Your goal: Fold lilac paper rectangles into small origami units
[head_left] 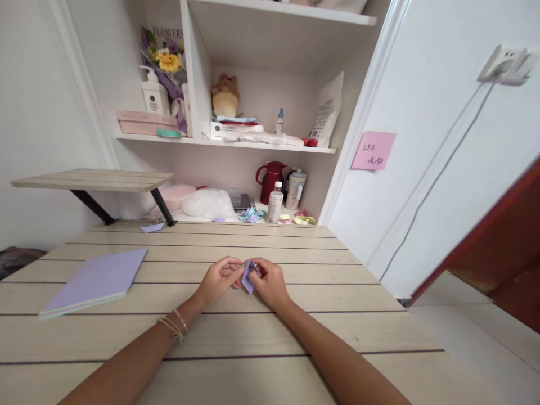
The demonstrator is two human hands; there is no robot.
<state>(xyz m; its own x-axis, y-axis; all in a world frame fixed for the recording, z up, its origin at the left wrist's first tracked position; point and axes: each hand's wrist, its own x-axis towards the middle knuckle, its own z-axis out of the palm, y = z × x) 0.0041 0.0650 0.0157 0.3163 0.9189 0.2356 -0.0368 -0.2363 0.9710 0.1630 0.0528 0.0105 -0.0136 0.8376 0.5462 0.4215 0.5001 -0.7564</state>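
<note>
A small folded piece of lilac paper [248,276] is pinched between both my hands over the middle of the wooden table [295,332]. My left hand [219,279] grips its left side with curled fingers; thin bracelets circle that wrist. On the paper's right side, my right hand [270,283] closes its fingertips on the fold. A stack of lilac paper sheets [98,279] lies flat on the table to the left, well apart from my hands.
A small raised wooden shelf [95,180] stands at the back left. Behind the table, an alcove holds a red jug [272,181], a bottle [275,203], a plastic bag [207,203] and folded paper shapes [252,215]. A pink note [373,150] sticks on the right wall.
</note>
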